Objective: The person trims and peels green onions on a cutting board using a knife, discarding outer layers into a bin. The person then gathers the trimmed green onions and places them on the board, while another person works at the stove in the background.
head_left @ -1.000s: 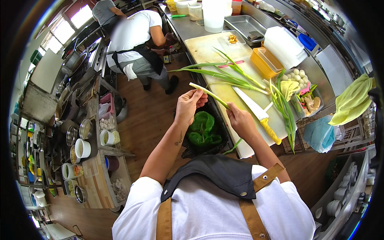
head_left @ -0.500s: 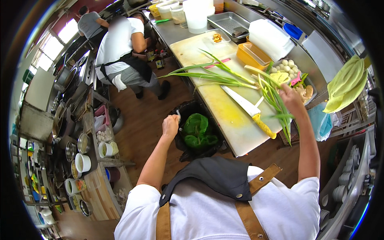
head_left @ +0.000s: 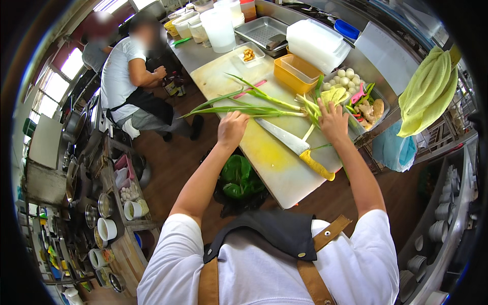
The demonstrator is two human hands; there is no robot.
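Long green onions (head_left: 277, 109) lie across the white cutting board (head_left: 213, 71), leafy tips to the left, pale ends to the right. Over their pale ends and a yellowish-green leaf (head_left: 333, 95), my right hand (head_left: 333, 122) rests with fingers stretched apart. At the board's left edge, my left hand (head_left: 233, 129) is closed, its fingertips against the lower onion leaves; whatever is inside the fingers is hidden. A knife (head_left: 284, 137) with a yellow-wrapped handle lies between my hands, handle toward me. One thin stalk sticks out beside its blade.
A bin with green plastic (head_left: 239, 178) stands below the table's left edge. Beyond the onions are a yellow container (head_left: 292, 76), a small tub of brownish pieces (head_left: 249, 55) and a tray of round white pieces and vegetables (head_left: 368, 112). A co-worker (head_left: 124, 71) bends at far left.
My left hand has left the bin's rim and moved up to the onion leaves. My right hand has shifted left, its fingers spread; the greens that hung over the board's right edge now lie farther in.
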